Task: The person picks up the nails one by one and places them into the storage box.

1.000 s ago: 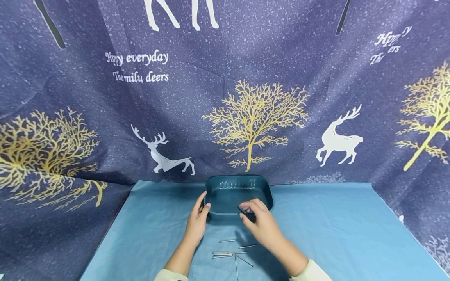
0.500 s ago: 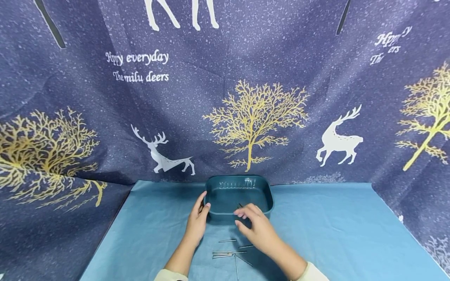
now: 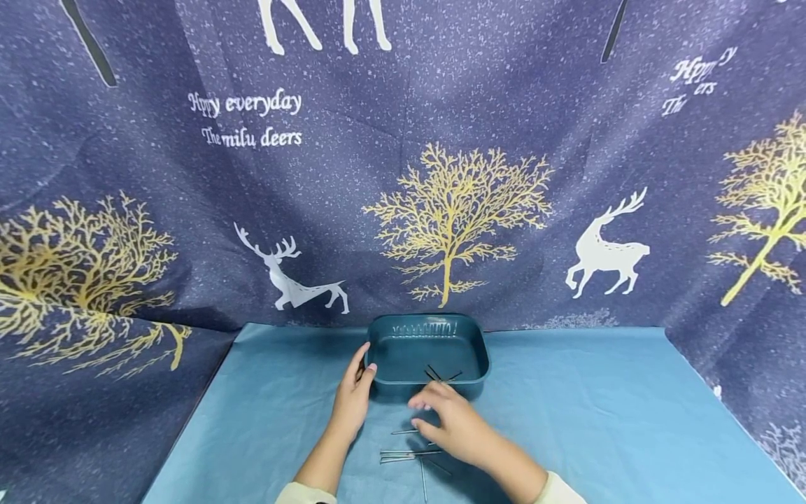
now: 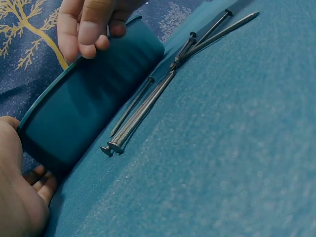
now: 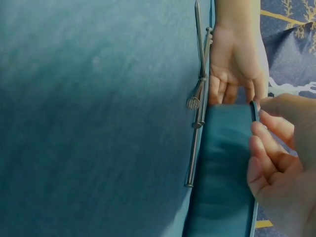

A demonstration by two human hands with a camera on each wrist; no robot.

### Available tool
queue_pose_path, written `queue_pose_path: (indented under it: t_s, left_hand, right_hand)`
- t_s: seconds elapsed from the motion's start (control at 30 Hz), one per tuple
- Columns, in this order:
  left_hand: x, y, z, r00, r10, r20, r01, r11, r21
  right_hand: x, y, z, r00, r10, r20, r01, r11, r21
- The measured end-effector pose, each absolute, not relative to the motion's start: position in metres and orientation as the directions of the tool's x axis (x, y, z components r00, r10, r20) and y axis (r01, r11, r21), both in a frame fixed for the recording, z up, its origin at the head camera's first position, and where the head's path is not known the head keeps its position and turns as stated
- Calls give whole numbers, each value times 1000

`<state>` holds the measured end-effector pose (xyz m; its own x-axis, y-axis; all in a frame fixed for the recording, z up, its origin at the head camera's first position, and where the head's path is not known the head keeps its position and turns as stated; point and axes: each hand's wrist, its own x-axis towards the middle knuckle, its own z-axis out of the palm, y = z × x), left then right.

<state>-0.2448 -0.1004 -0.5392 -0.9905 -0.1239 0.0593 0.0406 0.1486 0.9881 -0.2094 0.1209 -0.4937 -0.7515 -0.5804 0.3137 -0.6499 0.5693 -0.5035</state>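
A deep dark-teal rectangular tray (image 3: 403, 383) stands at the back of the table. My left hand (image 3: 352, 395) holds its left end, thumb at the rim and fingers along the outside. Just in front of the tray's near wall, my right hand (image 3: 450, 423) hovers with loosely bent fingers and nothing between them. Several dark nails (image 3: 455, 376) lie inside the tray near its front right, partly hidden by the near wall. On the cloth below the right hand are several long steel nails (image 4: 143, 111), some side by side, others crossing.
A light-blue cloth (image 3: 598, 413) covers the table. Behind it hangs a dark-blue curtain (image 3: 352, 210) printed with deer and golden trees, close to the tray's far side.
My right hand has let go of dark nails, which now lie in the tray, and has drawn back toward me over the near rim. The left hand and tray have stayed put.
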Motion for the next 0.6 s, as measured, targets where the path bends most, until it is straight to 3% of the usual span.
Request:
queue_pose_path:
  t_s: [0.2, 0.6]
  left_hand:
    - [-245, -100, -539, -990, -123, 61, 43, 145, 989]
    - [-247, -100, -541, -992, -119, 46, 28, 148, 989]
  right_hand:
    - [-208, 120, -493, -739, -653, 165, -626, 574, -528]
    - [-208, 119, -495, -722, -689, 62, -624, 610, -488]
